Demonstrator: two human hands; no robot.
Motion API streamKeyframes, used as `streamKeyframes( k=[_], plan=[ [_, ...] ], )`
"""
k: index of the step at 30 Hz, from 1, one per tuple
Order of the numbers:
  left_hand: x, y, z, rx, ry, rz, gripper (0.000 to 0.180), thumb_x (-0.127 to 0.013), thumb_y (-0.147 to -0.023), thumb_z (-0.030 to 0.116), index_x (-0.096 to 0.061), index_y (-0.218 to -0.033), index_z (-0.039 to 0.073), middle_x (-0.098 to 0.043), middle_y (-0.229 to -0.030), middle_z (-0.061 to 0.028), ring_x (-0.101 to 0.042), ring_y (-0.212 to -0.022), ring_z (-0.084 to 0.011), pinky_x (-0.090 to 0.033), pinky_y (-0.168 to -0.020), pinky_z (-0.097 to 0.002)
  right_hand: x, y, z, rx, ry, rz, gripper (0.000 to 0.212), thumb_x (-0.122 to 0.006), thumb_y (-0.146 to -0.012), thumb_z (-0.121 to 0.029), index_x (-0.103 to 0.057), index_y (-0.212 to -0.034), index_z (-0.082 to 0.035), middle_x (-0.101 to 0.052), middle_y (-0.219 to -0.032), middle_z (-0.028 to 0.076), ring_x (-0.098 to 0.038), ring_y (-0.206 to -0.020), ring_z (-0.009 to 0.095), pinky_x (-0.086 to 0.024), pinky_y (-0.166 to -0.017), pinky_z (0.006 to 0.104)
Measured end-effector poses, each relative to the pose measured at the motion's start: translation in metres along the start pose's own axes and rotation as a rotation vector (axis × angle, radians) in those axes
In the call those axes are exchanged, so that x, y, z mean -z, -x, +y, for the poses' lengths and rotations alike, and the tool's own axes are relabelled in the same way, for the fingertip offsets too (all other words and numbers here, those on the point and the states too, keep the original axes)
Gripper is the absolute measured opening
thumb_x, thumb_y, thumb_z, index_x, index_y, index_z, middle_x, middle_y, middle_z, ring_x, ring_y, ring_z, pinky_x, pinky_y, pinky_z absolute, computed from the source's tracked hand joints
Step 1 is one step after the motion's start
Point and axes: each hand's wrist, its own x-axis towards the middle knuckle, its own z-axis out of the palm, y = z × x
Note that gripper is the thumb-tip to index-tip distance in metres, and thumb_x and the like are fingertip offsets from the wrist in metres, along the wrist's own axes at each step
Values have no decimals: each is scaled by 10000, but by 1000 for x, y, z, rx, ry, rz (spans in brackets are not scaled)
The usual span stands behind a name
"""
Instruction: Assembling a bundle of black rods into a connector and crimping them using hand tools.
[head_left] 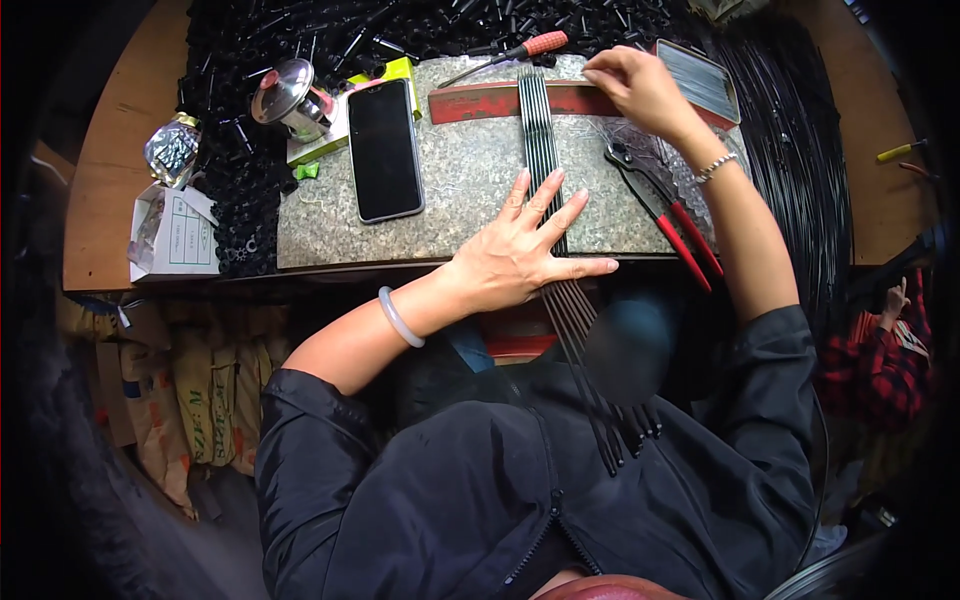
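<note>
My left hand (pixel 510 250) lies flat with spread fingers across a row of thin black rods (pixel 537 125). The rods run over a red metal bar (pixel 465 104) at their far end, and their dark tips hang fanned out over my lap. At the bar's right end is my right hand (pixel 640 92), its thumb and forefinger pinched together; whatever they hold is too small to make out. Below it, red-handled pliers (pixel 677 242) lie partly over the table edge. An open box (pixel 738 102) of thin silvery wires (pixel 700 82) stands beside my right hand.
A phone (pixel 385 155), a lidded glass cup (pixel 300 105) and a yellow-green box (pixel 403 72) are at the left. A screwdriver (pixel 543 43) lies at the back. Black parts (pixel 235 70) and long black rods (pixel 800 150) flank the stone slab (pixel 320 225). Another person (pixel 880 370) is at far right.
</note>
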Motion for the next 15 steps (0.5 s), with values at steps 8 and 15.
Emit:
streamKeyframes(
  k=[8, 15],
  plan=[
    [0, -1, 0, 7, 57, 6, 540, -587, -811, 267, -445, -1292, 464, -358, -1390, -205, -300, -1288, -484, -261, -1014, -635, -22, -12, 11, -26, -31, -64, 184, -641, -844, -155, -654, -926, 9, -630, -786, 82, -565, -693, 127, -465, -657, 263],
    [0, -3, -1, 14, 82, 15, 543, -594, -803, 274, -448, -1290, 465, -361, -1387, -206, -309, -1280, -486, -275, -1000, -641, -23, -12, 13, 7, -36, -57, 188, -641, -845, -162, -654, -926, 8, -623, -760, 56, -542, -668, 100, -456, -633, 252]
  ],
)
